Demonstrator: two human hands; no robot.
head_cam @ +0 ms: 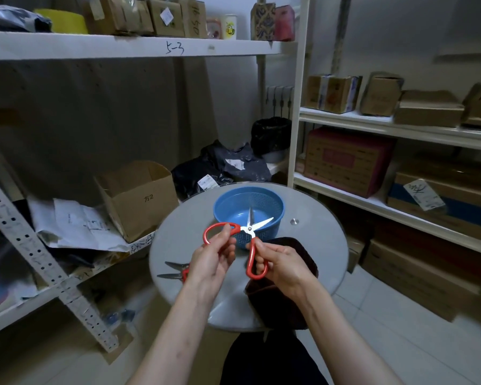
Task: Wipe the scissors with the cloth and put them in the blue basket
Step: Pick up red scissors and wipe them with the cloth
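Red-handled scissors (247,229) hang in the air above the near rim of the blue basket (272,200), blades spread apart and pointing away from me. My left hand (214,259) grips the left handle loop. My right hand (281,263) grips the right handle loop. A dark brown cloth (303,257) lies on the round grey table (178,226) beneath my right hand, draping over the near edge. A second pair of scissors (174,270) lies on the table's left side, blades pointing left, its red handle mostly hidden by my left hand.
A small metal stud (294,221) sits right of the basket. White shelves with cardboard boxes (139,195) and papers stand to the left, and more boxes fill shelves (400,129) on the right. Dark bags (228,168) lie behind the table.
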